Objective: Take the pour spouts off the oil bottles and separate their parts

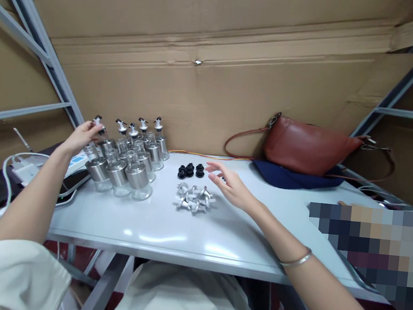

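Note:
At the left, my left hand point(83, 137) has its fingers closed around the pour spout point(98, 121) on a glass-and-steel oil bottle in the back row. More such bottles point(117, 173) stand close together beside it. Several at the back carry spouts with black tips, while those in front have bare glass necks. My right hand point(230, 185) hovers over the table with its fingers apart, holding nothing. Just left of its fingertips sit several black stoppers point(189, 169). Below them lies a loose pile of silvery pour-spout parts point(194, 198).
A brown leather bag point(307, 145) rests on a dark blue cloth point(292, 177) at the back right. Cardboard walls point(212, 92) enclose the table point(170, 229). Left of the bottles are a dark device point(74, 181) and white cables point(5, 174). A blurred-out area covers the right edge.

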{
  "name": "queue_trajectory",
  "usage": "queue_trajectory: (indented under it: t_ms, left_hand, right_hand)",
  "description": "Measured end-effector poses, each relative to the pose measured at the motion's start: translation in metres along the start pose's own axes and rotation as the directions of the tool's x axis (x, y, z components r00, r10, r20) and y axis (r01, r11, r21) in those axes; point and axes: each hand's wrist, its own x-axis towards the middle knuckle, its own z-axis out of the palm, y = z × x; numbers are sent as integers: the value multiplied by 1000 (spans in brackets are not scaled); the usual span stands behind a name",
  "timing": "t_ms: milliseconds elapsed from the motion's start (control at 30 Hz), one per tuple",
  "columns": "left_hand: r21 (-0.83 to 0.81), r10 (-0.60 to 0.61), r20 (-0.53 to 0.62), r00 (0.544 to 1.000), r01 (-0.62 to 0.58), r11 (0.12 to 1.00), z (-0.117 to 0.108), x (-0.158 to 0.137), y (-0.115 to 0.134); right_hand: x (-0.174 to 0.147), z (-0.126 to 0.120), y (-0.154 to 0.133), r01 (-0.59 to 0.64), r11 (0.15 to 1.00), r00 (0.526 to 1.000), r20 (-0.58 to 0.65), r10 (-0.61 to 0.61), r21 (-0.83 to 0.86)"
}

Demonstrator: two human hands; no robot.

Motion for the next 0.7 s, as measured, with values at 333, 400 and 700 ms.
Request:
queue_trajectory:
  t_ms: [333,400,700]
  left_hand:
    - [148,319,-593,739,-289,946,-69,-28,46]
    - [45,238,-527,815,-253,966,-66,-56,48]
    - [-222,33,-349,937,-117,968,-15,-109,1]
  right_hand:
    - [-1,0,0,58,998,996,-71,-59,-28]
    - [-1,0,-1,63,997,996,-61,-66,-52]
    - [-2,-1,-4,69,994,997,-33,-72,-90]
